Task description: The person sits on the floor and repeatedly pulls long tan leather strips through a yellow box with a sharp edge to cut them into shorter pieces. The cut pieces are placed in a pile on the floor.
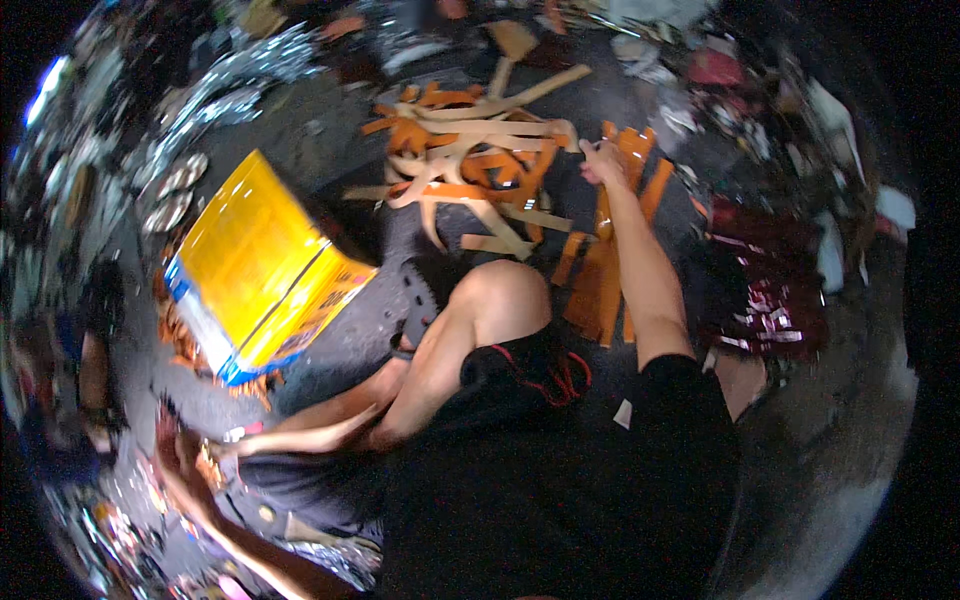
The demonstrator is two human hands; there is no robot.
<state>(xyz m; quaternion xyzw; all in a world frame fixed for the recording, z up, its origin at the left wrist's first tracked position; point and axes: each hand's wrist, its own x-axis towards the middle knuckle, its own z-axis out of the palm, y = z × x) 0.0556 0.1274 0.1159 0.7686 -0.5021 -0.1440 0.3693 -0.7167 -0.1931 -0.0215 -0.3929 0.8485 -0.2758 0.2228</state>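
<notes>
My right arm stretches out to the far right of the middle. My right hand (602, 163) is closed at the end of a tan strip (545, 128), its fingertips pressed together there. That strip belongs to a tangled pile of tan and orange strips (470, 190) on the dark floor. Orange flat strips (600, 285) lie side by side beneath and beside my right forearm. At the lower left is my left hand (180, 470), smeared by motion, beside a small gold-orange patch I cannot make out. Its fingers do not show clearly.
A yellow and blue box (250, 260) stands tilted at left, orange scraps around its base. My bent knee (510, 300) and a dark clog (417, 300) lie between. Shiny silver wrapping (245, 75) is far left; dark red glossy packs (770, 280) are at right.
</notes>
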